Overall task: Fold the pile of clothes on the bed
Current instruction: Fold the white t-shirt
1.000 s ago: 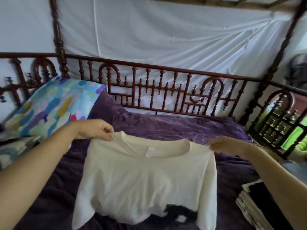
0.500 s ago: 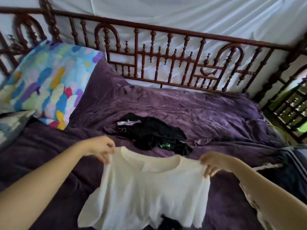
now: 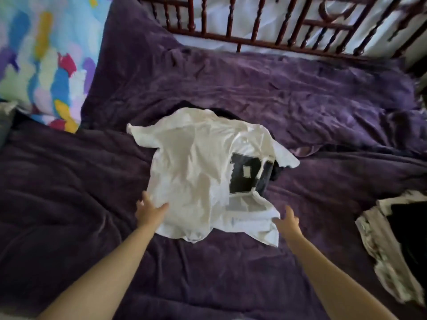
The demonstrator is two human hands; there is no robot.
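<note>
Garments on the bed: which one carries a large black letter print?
The white T-shirt spread in the middle; the black garment under it and the right-edge pile show none.

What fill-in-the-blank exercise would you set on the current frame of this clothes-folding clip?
1. The white T-shirt lies spread on a ____ blanket.
2. Its large block-letter print is ____ in colour.
3. The multicoloured pillow lies on the person's ____ side.
4. A ____ railing runs along the far side of the bed.

Missing words: purple; black; left; wooden.
</note>
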